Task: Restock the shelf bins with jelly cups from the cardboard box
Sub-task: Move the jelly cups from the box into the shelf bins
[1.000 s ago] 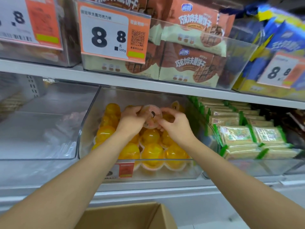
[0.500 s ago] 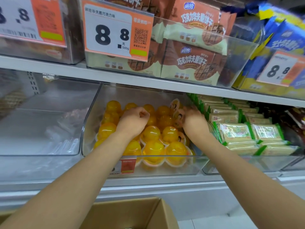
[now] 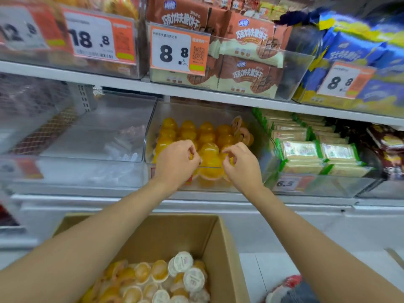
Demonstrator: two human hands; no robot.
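We are holding both hands over the front of the bin [image 3: 150, 132]. The left hand [image 3: 177, 159] and right hand [image 3: 240, 162] are hovering close together above the front row of cups [image 3: 207, 136]. The fingers of both are curling inward, but we cannot tell whether either is pinching a cup or holding nothing. We are judging the cups to be light, with thin smooth plastic domes and a film lid, so they are likely slippery on the round part and weakest at the seal. We would be taking each one by the flared rim or cradling the dome with our fingertips, never pressing on the lid. In the bin the cups are sitting dome-up in tidy rows, filling most of the floor. A few at the back right are tipping on their sides and showing printed lids. Below our arms the box [image 3: 223, 248] is holding a loose jumble of more cups, some lid-up, some dome-up, so plenty seems to be waiting. To the right, a neighbouring bin is holding green-edged packets [image 3: 301, 149].
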